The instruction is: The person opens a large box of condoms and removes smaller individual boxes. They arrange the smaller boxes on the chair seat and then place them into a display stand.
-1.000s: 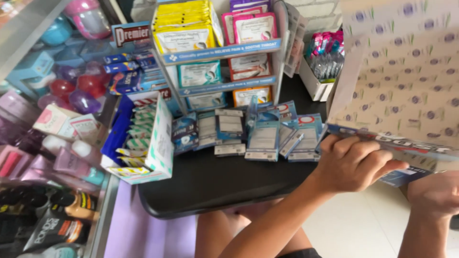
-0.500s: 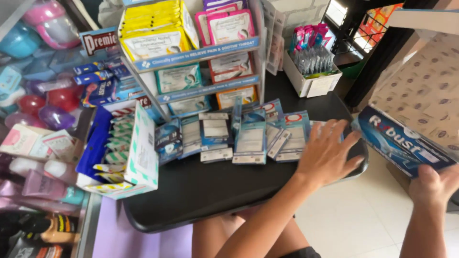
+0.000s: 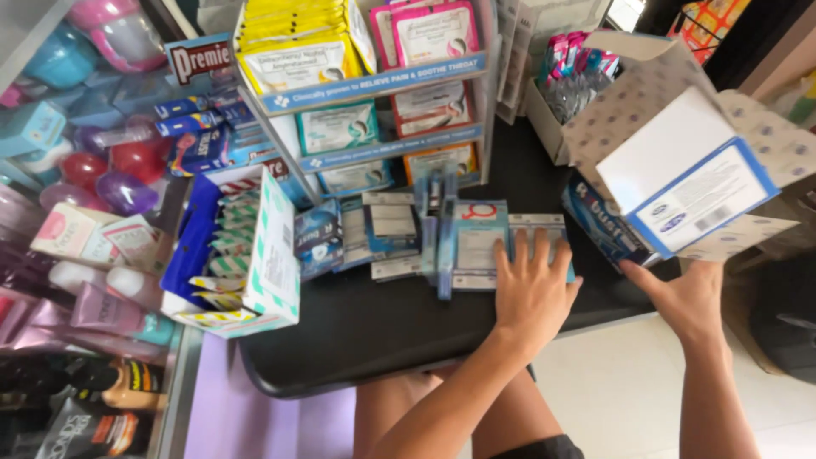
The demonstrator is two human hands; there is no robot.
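Observation:
My left hand (image 3: 534, 289) lies flat, fingers spread, on a row of blue-and-white blister packs (image 3: 472, 238) that stand along the back of a black counter top (image 3: 382, 340). My right hand (image 3: 684, 297) grips from below a large open cardboard box (image 3: 680, 170), blue and white outside with dotted flaps. The box is tilted and held off the counter's right end. Several packs lean against one another left of my left hand.
A tiered display rack (image 3: 374, 85) of yellow, pink and teal sachets stands behind the packs. A teal-and-white open carton (image 3: 272, 255) of small items sits at the counter's left. A white bin (image 3: 544, 110) of pink and blue items is at the back right. Shelves of bottles (image 3: 85, 170) are at the left.
The big box has swung down and turned, now showing its open flaps. My left hand has slid left from the box onto the blister packs.

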